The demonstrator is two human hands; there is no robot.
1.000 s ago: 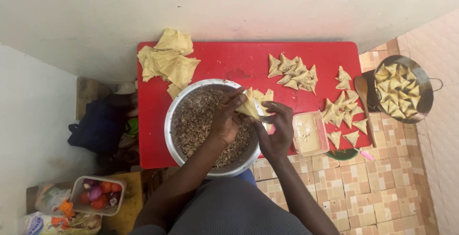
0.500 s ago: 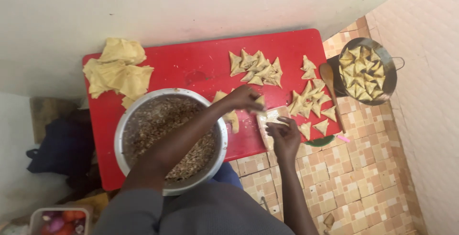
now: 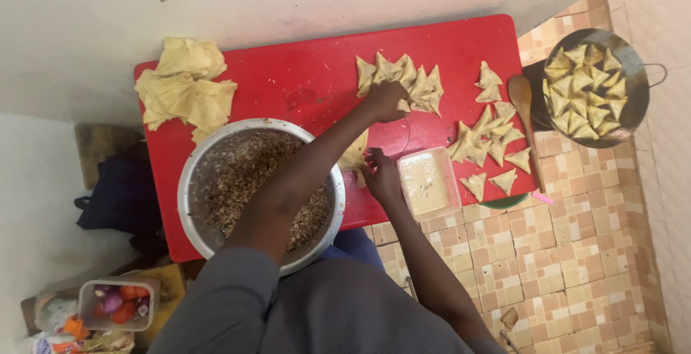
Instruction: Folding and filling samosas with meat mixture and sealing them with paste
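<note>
Pastry sheet (image 3: 354, 154) half behind forearm

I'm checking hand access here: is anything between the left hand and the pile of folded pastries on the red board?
Nothing visible: the left hand already rests on the pastry pile. Its forearm crosses over the metal bowl rim without being blocked.

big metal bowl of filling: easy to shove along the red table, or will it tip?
The metal bowl looks nearly full of grainy filling, so probably heavy. Wide and low, it should slide rather than tip. Its near edge seems to overhang the red table, so pushing toward the person is risky.
</note>
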